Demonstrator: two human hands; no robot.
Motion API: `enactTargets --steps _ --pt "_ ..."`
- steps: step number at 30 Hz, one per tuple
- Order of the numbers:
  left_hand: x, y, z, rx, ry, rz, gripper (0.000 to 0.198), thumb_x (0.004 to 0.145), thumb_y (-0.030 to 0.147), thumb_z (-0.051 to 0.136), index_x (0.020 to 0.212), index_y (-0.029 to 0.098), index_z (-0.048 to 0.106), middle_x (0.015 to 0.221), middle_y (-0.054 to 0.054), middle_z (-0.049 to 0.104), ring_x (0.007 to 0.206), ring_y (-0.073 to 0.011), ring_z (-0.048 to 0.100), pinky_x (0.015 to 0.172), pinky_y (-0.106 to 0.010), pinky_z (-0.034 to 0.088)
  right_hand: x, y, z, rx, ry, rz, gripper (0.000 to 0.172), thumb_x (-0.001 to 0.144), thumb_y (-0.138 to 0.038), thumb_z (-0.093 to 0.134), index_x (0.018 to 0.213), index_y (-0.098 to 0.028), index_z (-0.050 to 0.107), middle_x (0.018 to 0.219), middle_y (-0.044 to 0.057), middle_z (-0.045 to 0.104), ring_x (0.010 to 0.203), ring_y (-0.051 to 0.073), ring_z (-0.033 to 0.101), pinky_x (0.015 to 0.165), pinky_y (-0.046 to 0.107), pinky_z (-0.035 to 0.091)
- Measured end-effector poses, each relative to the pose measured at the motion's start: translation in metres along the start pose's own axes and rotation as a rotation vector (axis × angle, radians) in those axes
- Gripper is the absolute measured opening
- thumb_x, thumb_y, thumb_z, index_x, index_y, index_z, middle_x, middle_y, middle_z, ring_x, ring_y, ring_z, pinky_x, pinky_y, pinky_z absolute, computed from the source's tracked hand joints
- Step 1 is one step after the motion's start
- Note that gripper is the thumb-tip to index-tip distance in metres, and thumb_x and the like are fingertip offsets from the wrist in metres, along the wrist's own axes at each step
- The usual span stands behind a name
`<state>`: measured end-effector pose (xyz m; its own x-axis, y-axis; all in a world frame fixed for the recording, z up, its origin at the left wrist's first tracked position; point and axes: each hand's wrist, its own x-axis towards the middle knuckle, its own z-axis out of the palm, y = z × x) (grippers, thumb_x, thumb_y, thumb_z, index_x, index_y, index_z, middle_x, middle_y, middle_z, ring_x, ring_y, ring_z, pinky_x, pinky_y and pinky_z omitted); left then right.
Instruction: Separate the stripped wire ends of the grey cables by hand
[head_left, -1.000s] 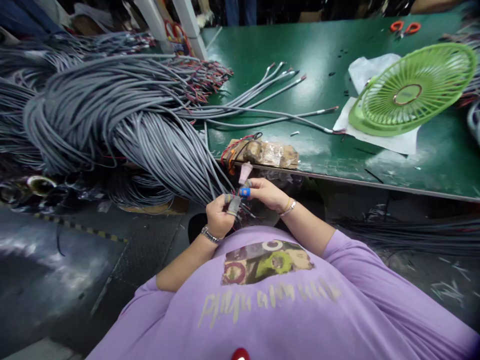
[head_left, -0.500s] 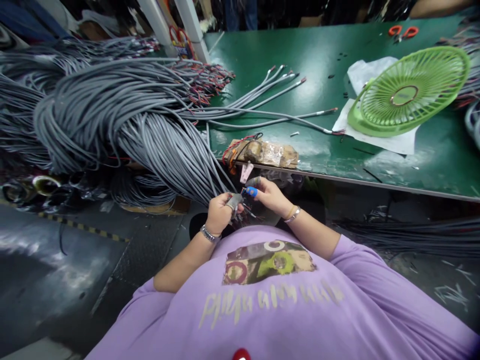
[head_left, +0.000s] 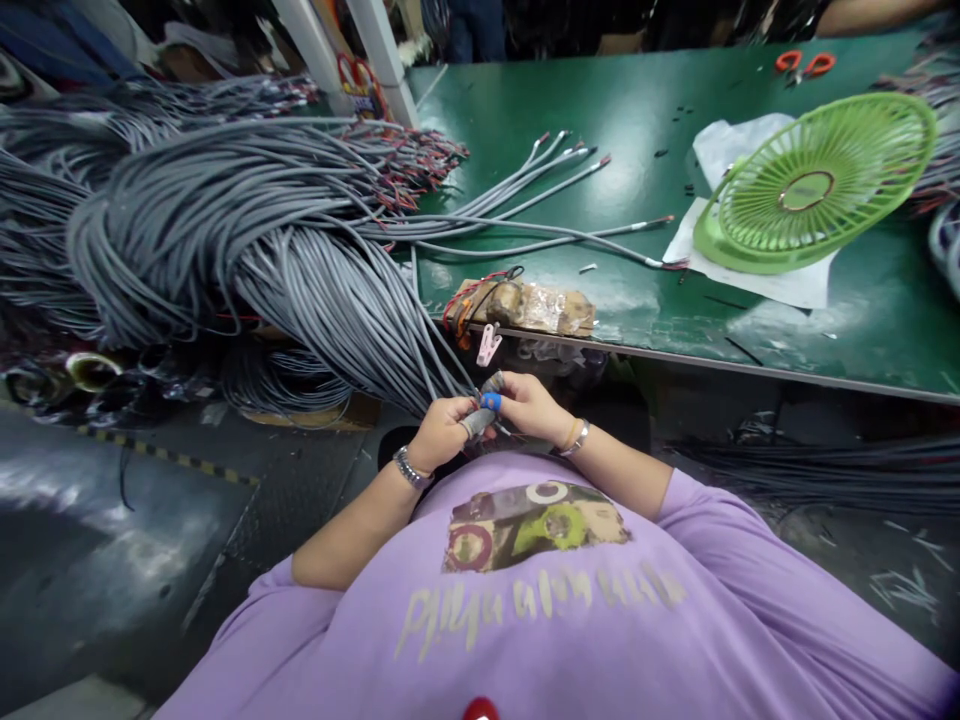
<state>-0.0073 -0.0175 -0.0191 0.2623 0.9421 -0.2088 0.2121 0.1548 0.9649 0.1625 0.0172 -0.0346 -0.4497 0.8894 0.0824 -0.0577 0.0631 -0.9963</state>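
Close in front of my body, below the table edge, my left hand (head_left: pixel 448 430) is closed on the end of a grey cable, its thumb covered in grey wrapping. Against it, my right hand (head_left: pixel 525 405) has its fingers pinched together at the same cable end; one finger wears a blue wrap. The thin wires between the fingertips are mostly hidden. A thick bundle of grey cables (head_left: pixel 352 300) hangs from the table toward my hands. Just above them a pink clothes peg (head_left: pixel 489 344) hangs by the table edge, beside a taped cardboard piece (head_left: pixel 544 306) with wires.
On the green table (head_left: pixel 637 110), several cables with stripped ends (head_left: pixel 525 205) lie loose. A green fan (head_left: pixel 817 185) stands on white paper at the right, with orange-handled scissors (head_left: pixel 805 66) behind it. Coiled cables (head_left: pixel 289 380) rest under the table at left.
My right hand has moved left and slightly down, so both hands are now closer together at the cable end. The pink peg has swung slightly.
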Motion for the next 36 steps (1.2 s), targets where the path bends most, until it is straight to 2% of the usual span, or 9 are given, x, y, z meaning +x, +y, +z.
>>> enactTargets --steps 6,12,16,20,23,25,29,31,36 --pt "0.004 -0.023 0.014 -0.267 0.305 0.006 0.033 0.073 0.046 0.073 0.069 0.014 0.065 0.061 -0.005 0.071 0.049 -0.015 0.064 0.048 -0.023 0.05 0.005 0.004 0.003 0.092 0.099 0.061 0.027 0.073 -0.042 0.068 0.078 -0.016 0.061 0.068 -0.001 0.059 0.06 0.01 0.048 0.059 0.025 0.042" --pt "0.006 -0.027 0.017 -0.333 0.479 0.058 0.036 0.073 0.049 0.072 0.078 0.014 0.066 0.064 -0.005 0.071 0.052 -0.0161 0.066 0.045 -0.022 0.049 0.007 0.005 0.006 0.157 0.142 0.12 0.038 0.067 -0.05 0.073 0.074 -0.017 0.057 0.066 -0.002 0.056 0.06 0.01 0.047 0.056 0.024 0.04" --pt "0.006 -0.027 0.016 -0.343 0.482 0.046 0.037 0.072 0.05 0.073 0.08 0.014 0.066 0.063 -0.005 0.071 0.051 -0.0161 0.066 0.047 -0.024 0.051 0.009 0.0 0.007 0.202 0.128 0.149 0.044 0.065 -0.055 0.075 0.074 -0.017 0.055 0.064 -0.004 0.053 0.058 0.008 0.044 0.054 0.023 0.037" --pt "0.003 -0.023 0.015 -0.297 0.432 0.068 0.033 0.071 0.046 0.075 0.076 0.015 0.066 0.062 -0.003 0.07 0.05 -0.0148 0.064 0.05 -0.024 0.053 0.011 -0.006 0.012 0.255 0.053 0.159 0.044 0.067 -0.053 0.075 0.084 -0.017 0.057 0.07 -0.003 0.056 0.058 0.008 0.046 0.053 0.023 0.037" --pt "0.001 -0.019 0.015 -0.236 0.401 0.06 0.032 0.068 0.044 0.077 0.072 0.015 0.065 0.06 -0.003 0.069 0.049 -0.0145 0.064 0.05 -0.024 0.052 0.013 -0.006 0.019 0.296 0.035 0.176 0.043 0.065 -0.051 0.078 0.081 -0.017 0.057 0.065 -0.004 0.055 0.055 0.009 0.046 0.052 0.024 0.038" --pt "0.0 -0.019 0.016 -0.242 0.417 0.056 0.033 0.07 0.046 0.076 0.072 0.015 0.065 0.061 -0.003 0.07 0.049 -0.0143 0.064 0.05 -0.024 0.052 0.015 -0.003 0.022 0.305 0.094 0.185 0.04 0.064 -0.048 0.078 0.076 -0.017 0.056 0.061 -0.005 0.052 0.052 0.007 0.043 0.051 0.023 0.036" --pt "-0.001 -0.023 0.017 -0.298 0.453 0.082 0.033 0.074 0.047 0.073 0.077 0.015 0.067 0.062 -0.003 0.07 0.051 -0.0135 0.064 0.051 -0.023 0.054 0.017 0.002 0.022 0.443 0.323 0.186 0.035 0.067 -0.042 0.076 0.073 -0.018 0.052 0.058 -0.008 0.045 0.051 0.005 0.035 0.049 0.021 0.031" --pt "-0.001 -0.025 0.016 -0.32 0.464 0.083 0.033 0.075 0.047 0.072 0.078 0.014 0.066 0.062 -0.003 0.07 0.051 -0.0134 0.065 0.051 -0.023 0.053 0.015 0.004 0.018 0.548 0.352 0.218 0.036 0.069 -0.045 0.075 0.074 -0.018 0.051 0.061 -0.007 0.047 0.052 0.005 0.038 0.051 0.02 0.034" --pt "-0.002 -0.028 0.015 -0.326 0.503 0.099 0.034 0.075 0.047 0.071 0.081 0.014 0.067 0.063 -0.004 0.071 0.05 -0.0141 0.065 0.048 -0.022 0.051 0.005 0.003 0.014 0.54 0.1 0.308 0.043 0.063 -0.048 0.08 0.081 -0.016 0.058 0.065 -0.005 0.053 0.054 0.006 0.043 0.053 0.021 0.037"
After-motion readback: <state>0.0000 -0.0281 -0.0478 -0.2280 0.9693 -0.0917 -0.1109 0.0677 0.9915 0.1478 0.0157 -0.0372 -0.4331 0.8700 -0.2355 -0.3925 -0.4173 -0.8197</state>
